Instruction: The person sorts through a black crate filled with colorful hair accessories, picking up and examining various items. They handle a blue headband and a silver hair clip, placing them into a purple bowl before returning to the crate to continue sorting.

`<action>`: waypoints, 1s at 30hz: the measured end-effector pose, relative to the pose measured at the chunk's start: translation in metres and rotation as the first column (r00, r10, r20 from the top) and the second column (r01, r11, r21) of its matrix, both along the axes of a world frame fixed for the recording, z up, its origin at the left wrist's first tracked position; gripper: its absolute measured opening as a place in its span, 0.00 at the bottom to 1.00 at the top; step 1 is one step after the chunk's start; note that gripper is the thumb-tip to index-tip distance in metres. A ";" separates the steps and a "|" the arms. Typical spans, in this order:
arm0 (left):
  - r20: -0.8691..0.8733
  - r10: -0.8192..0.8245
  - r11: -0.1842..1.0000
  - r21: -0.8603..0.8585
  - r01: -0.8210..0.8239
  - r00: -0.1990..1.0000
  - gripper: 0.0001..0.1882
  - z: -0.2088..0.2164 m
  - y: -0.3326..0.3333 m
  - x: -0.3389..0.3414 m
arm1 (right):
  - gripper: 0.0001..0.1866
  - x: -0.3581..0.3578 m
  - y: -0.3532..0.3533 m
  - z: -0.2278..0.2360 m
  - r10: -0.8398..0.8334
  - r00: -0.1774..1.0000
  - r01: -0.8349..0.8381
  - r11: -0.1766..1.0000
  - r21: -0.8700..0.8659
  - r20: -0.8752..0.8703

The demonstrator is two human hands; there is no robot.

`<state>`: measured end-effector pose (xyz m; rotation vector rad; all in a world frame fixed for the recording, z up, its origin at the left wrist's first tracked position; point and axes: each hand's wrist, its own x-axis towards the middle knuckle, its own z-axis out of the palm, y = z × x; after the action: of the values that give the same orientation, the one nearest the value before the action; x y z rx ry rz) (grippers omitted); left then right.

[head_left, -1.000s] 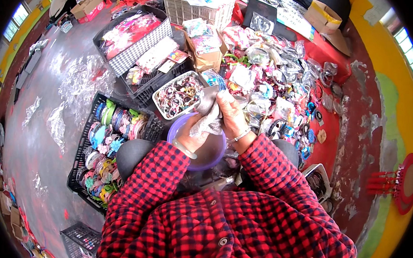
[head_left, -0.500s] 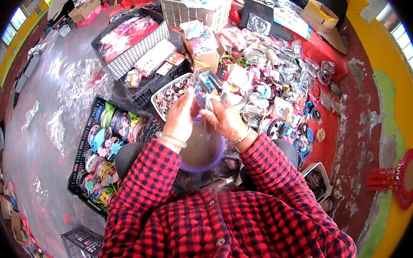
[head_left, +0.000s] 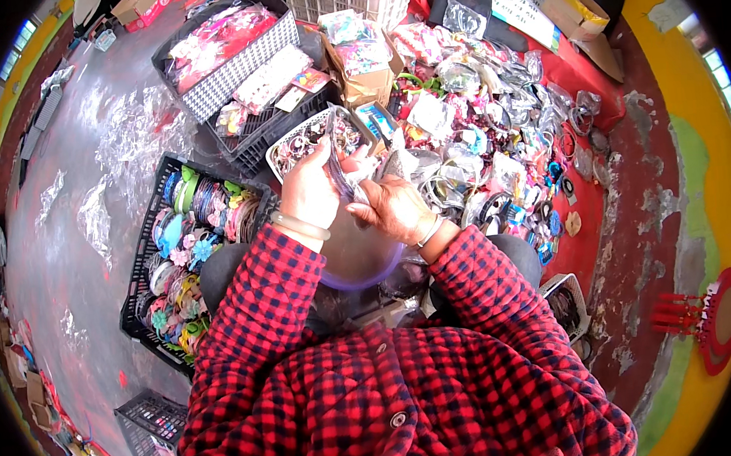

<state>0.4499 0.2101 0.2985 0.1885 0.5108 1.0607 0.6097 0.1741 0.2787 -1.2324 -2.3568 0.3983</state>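
Observation:
Both my hands are raised above a purple-rimmed tub [head_left: 355, 283] between my knees. They hold a dark grey headband [head_left: 337, 164] that bends down between them. My left hand [head_left: 310, 185] is closed on its left side, with the upper end sticking up past the fingers. My right hand [head_left: 400, 206] pinches it lower down on the right. Clear plastic wrap [head_left: 403, 159] shows beside the right fingers; I cannot tell whether it is attached to the headband. Just beyond my hands stands a white basket [head_left: 277, 160] of small hair items.
A black crate [head_left: 138, 282] full of colourful hair bands stands left. Black crates [head_left: 246, 156] with packets and a cardboard box [head_left: 370, 86] are ahead. A large pile of wrapped accessories [head_left: 477, 127] spreads over red cloth at right. Another white basket [head_left: 580, 325] sits by my right knee.
My hands have moved slightly apart, and more of the dark grey headband shows between them. The view has shifted a little, so the crates ahead sit higher.

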 end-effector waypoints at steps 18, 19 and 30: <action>-0.084 -0.139 0.970 0.189 0.153 0.987 0.20 -0.008 -0.017 0.021 | 0.17 0.006 -0.011 0.006 -0.143 0.986 0.142 0.990 -0.014 -0.088; -0.071 -0.099 0.977 0.181 0.110 0.993 0.20 -0.012 -0.015 0.019 | 0.18 0.004 -0.009 0.003 -0.121 0.984 0.120 0.993 -0.021 -0.133; -0.076 -0.111 0.994 -0.003 0.111 0.991 0.19 0.028 0.002 -0.018 | 0.16 0.007 -0.007 0.010 0.131 0.985 -0.130 0.991 0.022 -0.108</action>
<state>0.4318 0.2119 0.3263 0.2569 0.5621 0.9476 0.6165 0.1675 0.2891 -1.0261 -2.3494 0.4774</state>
